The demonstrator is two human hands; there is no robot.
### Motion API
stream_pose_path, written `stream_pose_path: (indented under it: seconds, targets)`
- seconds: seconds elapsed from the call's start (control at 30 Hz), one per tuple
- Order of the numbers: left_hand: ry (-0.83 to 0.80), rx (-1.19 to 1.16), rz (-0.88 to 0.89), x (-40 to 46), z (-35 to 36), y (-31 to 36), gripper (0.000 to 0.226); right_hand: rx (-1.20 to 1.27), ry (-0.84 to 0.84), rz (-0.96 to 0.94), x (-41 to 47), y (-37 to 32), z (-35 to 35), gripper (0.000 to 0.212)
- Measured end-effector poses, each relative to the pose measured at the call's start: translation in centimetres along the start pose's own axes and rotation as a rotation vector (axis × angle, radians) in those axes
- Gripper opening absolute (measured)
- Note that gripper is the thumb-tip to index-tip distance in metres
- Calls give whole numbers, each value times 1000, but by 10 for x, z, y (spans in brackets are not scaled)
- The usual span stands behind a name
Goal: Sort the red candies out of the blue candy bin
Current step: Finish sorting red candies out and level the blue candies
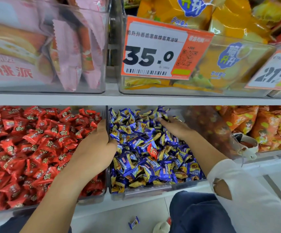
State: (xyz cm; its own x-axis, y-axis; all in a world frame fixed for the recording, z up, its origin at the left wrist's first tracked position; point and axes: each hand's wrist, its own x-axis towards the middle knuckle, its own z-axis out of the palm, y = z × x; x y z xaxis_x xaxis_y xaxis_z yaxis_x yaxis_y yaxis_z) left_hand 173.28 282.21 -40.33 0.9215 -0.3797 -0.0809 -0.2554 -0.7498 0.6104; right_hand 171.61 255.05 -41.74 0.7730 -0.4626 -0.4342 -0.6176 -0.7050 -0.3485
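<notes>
One red candy (152, 150) lay among the blue candies in the blue candy bin (146, 190), between both hands. The left hand (97, 145) gripped the divider (106, 118) with curled fingers. The right hand (175, 126) rested on the blue candies, fingers straight.

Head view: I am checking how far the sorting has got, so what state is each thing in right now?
Blue candy bin: full, one stray still inside.
Red candy: lying on the blue candies, mid-bin, not held.
Red candy bin: full of red candies.
Left hand: resting on the divider between the bins, fingers over its edge.
Right hand: reaching into the blue candies at the back; grip unclear.
Blue candy: lying on the floor.
</notes>
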Motion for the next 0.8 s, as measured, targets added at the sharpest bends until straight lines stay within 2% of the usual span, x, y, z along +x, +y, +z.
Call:
stream_pose_path:
  seconds: [0.1, 0.27, 0.47, 0.57, 0.7, 0.8]
  targets:
    - [4, 10, 19, 0, 0, 0, 27, -140, -18, -154, -17, -16, 12, 76]
    - [30, 7, 38, 6, 7, -8, 24, -303, -99, -341, -58, -35, 20, 62]
    - [53, 50, 26, 27, 25, -33, 30, -455, -44, -432, -85, -41, 25, 56]
    - [49, 73, 16, 33, 31, -41, 33, -343, -132, -406, -69, -38, 24, 57]
    - [44, 86, 13, 36, 32, -45, 31, -156, -284, -280, -39, -31, 16, 72]
    - [42, 75, 15, 34, 29, -42, 35, -148, -226, -179, -24, -21, 13, 73]
